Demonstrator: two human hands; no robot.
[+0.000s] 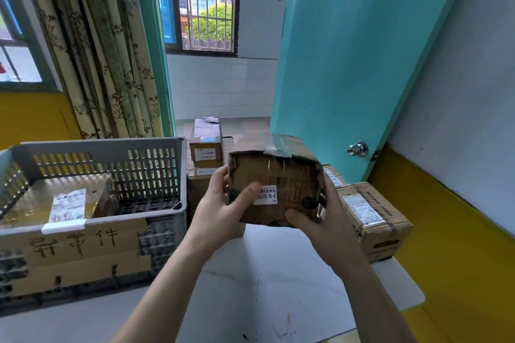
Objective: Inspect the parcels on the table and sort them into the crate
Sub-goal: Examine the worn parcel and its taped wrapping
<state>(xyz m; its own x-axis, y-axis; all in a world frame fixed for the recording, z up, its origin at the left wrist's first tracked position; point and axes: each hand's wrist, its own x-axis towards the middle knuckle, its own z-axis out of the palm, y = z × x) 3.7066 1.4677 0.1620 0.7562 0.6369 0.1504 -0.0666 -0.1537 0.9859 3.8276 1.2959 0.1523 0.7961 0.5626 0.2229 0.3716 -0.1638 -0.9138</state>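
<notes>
Here, battered parcel (276, 181) gripped between left hand (220, 203) and right hand (320, 220), seemingly above table (278, 273).

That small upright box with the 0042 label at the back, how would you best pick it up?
Probably by its two long side faces, coming down from above. The small box stands upright on top of another parcel, so its top and sides look free, while the crate crowds its left. Both hands are busy now: the left hand and right hand hold the battered box.
</notes>
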